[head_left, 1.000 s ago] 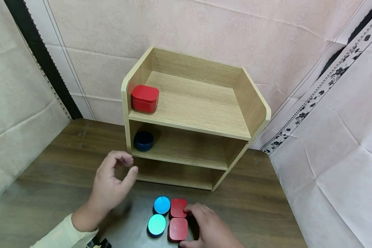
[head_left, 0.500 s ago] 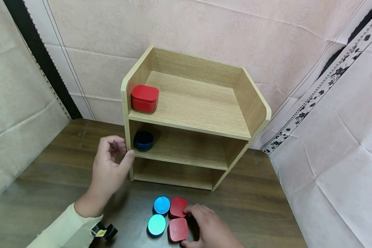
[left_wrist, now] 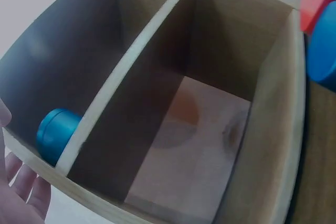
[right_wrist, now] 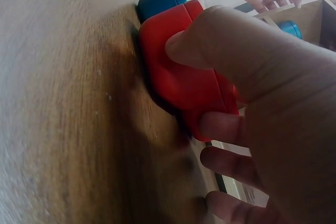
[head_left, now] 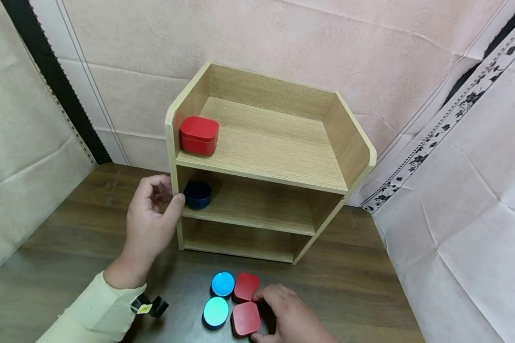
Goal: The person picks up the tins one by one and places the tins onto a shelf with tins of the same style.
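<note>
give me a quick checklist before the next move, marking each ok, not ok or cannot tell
1. Red box upright on the top shelf: ok
2. Dark blue round box resting on the middle shelf: ok
3. Right hand at both the near red box and the far red box: ok
4. Firmness of that grip: cannot tell
5. Left hand well away from the left side panel: not ok, it is right beside it
6. Two round blue boxes upright on the table: ok

Left grip (head_left: pixel 151 214) holds shelf (head_left: pixel 279 143) — right grip (head_left: pixel 288 314) holds nearest red box (head_left: pixel 245 318).
</note>
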Available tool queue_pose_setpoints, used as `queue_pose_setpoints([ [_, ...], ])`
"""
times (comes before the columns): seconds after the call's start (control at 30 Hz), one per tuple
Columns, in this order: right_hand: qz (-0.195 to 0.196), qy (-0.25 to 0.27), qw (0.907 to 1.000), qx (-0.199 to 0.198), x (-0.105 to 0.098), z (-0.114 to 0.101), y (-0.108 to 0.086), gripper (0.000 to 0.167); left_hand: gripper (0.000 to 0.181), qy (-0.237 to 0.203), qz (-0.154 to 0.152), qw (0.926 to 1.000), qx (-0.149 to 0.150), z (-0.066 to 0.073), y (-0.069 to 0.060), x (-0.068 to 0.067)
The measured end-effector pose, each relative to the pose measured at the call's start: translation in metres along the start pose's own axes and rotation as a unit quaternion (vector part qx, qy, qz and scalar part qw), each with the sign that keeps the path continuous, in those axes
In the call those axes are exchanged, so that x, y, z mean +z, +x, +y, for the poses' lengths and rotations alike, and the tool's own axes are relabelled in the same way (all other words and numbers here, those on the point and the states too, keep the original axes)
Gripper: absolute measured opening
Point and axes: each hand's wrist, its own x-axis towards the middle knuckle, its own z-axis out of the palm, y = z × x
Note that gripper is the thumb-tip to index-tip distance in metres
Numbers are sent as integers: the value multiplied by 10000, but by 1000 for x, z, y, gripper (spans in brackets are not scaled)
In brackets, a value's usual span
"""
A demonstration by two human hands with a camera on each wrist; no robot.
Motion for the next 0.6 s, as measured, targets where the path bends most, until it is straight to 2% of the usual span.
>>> queue_pose_setpoints([
  [0.23,-8,118,9999,-121,0,2,0,52,29,-134,169,9998,49,6,5,-1],
  [0.6,-19,271,9993,-262,2,6,0,47,30,-219,57,9997,29,6,4,-5],
])
